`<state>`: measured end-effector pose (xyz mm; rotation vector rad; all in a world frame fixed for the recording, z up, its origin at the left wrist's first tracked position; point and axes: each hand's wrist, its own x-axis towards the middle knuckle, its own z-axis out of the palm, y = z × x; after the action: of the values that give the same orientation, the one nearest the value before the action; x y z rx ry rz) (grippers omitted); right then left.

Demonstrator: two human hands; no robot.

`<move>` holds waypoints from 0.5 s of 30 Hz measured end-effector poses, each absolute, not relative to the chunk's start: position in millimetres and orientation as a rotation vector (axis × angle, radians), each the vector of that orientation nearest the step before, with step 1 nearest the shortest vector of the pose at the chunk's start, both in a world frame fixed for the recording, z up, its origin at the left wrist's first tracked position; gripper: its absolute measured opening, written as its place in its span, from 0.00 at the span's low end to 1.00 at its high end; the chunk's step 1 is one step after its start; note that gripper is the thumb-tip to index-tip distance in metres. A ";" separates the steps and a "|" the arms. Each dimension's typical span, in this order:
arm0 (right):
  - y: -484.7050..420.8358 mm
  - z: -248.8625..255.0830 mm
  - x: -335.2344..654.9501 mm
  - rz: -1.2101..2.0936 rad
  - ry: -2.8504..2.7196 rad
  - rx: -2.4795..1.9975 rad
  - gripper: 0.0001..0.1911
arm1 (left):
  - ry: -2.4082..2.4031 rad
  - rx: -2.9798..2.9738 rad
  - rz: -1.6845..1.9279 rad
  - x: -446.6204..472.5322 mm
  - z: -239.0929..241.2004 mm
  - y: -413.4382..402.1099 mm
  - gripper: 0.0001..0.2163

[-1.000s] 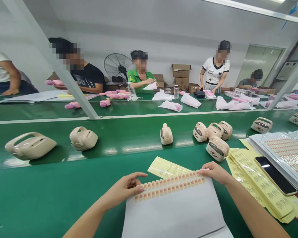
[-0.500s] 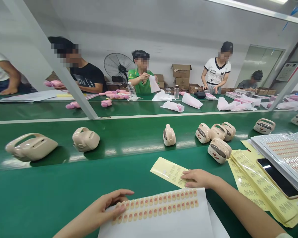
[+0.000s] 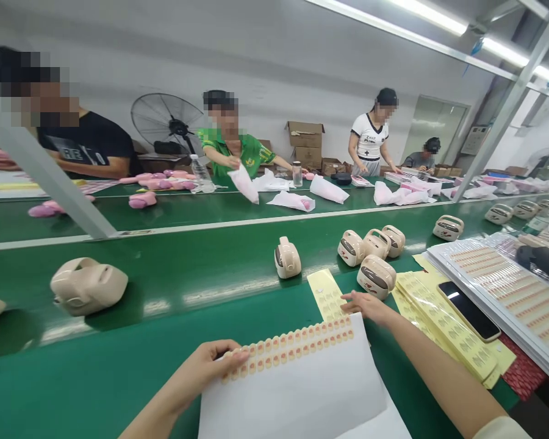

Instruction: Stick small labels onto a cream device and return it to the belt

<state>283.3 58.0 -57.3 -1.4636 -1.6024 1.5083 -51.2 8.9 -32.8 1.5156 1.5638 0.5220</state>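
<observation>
While the green belt (image 3: 174, 286) carries beige housings past, the white sticker sheet (image 3: 297, 384) lies flat on the near edge, long axis running L-to-R w/ the right end a bit farther from the person; its two rows of small orange-pink stickers (image 3: 288, 347) sit along the far edge. Left hand (image 3: 208, 366) rests at the sheet's left corner, palm down, fingers curled, thumb and fingertips pinching the sheet's edge by the first stickers. Right hand (image 3: 366, 305) is stretched fwd, forearm low across the sheet's right corner, fingers out flat and loose, holding nothing, tips touching the yellow label strip (image 3: 327, 296) that points away toward the belt. Just beyond sits a beige unit (image 3: 376, 275); three more (image 3: 370, 242) cluster behind it, one (image 3: 287, 257) stands alone, approx. centre. Right side: a stack of yellow sheets (image 3: 443, 317) w/ one phone (image 3: 469, 310) on top. Four co-workers across the far table (image 3: 256, 204).
</observation>
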 end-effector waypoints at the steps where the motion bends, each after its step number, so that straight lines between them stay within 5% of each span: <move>1: 58.4 -57.3 284.4 1.499 -1.546 -1.424 0.32 | 1.560 1.535 0.502 -47.1 -36.2 13.3 0.22; 10: 41.6 -86.5 275.2 0.479 -1.994 -1.583 0.12 | 1.768 1.797 0.533 -19.5 -55.8 40.7 0.19; 13: 41.2 -80.2 273.3 0.346 -1.994 -1.537 0.07 | 1.784 2.382 0.767 -6.6 -77.1 29.6 0.19; 15: 51.5 -62.0 286.0 0.229 -1.884 -1.572 0.05 | 1.383 2.930 0.815 4.6 -96.9 17.4 0.18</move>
<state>286.0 51.5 -62.0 -1.5719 -1.8837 0.2295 4.6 17.4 -96.9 2.9304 1.3834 0.8149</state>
